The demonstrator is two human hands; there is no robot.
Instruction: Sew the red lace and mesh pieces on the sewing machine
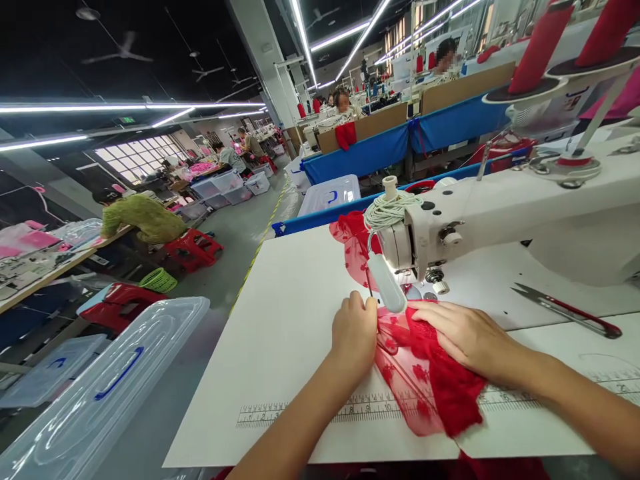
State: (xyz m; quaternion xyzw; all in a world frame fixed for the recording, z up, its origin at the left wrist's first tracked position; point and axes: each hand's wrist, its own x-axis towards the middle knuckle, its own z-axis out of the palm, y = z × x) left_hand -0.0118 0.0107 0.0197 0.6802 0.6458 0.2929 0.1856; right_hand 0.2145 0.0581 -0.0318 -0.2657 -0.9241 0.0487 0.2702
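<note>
A piece of red lace fabric lies on the white sewing table and runs under the head of a white sewing machine. My left hand is curled into a pinch at the fabric's left edge, close to the needle area. To the right, my right hand lies flat with fingers stretched out, pressing the lace down. More red fabric trails out behind the machine. A small white lamp hangs over the needle and hides it.
Red-handled thread snips lie on the table to the right. Red thread cones stand on the machine's stand. Clear plastic bins sit at the lower left. Other people work at tables across the aisle and behind blue partitions.
</note>
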